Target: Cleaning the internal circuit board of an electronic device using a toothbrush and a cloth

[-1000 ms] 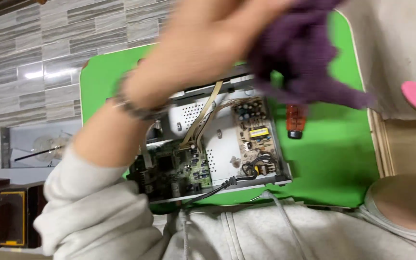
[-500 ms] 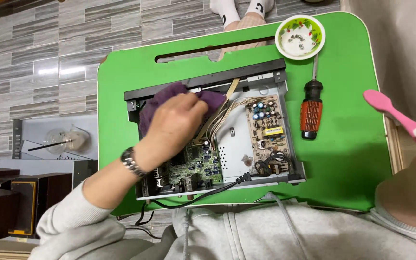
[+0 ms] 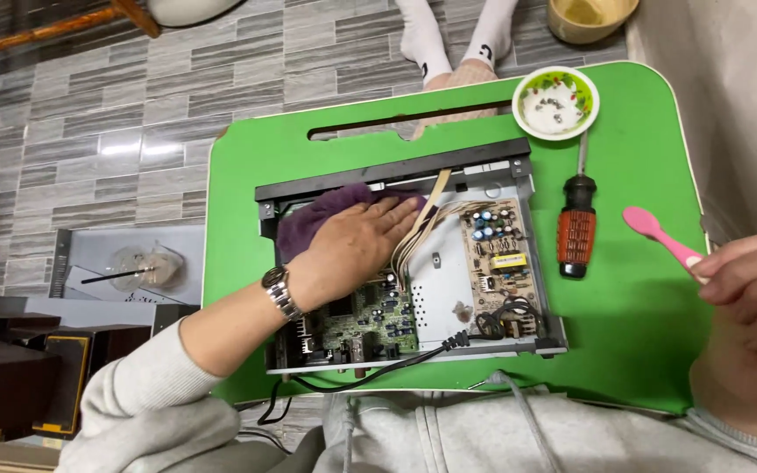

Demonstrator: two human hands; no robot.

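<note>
An opened electronics chassis (image 3: pixel 519 346) with green and tan circuit boards lies on a green lap table (image 3: pixel 641 342). My left hand (image 3: pixel 357 245) presses flat on a purple cloth (image 3: pixel 308 223) inside the chassis's far left corner. My right hand (image 3: pixel 746 307) hovers at the table's right edge and grips a pink toothbrush (image 3: pixel 654 232) by its handle, head pointing left. A wristwatch (image 3: pixel 280 293) sits on my left wrist.
A red-and-black screwdriver (image 3: pixel 576 232) lies right of the chassis. A small green-rimmed bowl (image 3: pixel 555 102) with screws stands at the far right corner. A black power cable (image 3: pixel 378 372) trails off the near edge. Someone's white-socked feet (image 3: pixel 453 44) rest beyond the table on the tiled floor.
My left hand came down from close to the camera with the purple cloth into the chassis and now presses it flat. My right hand with the toothbrush has come further into view.
</note>
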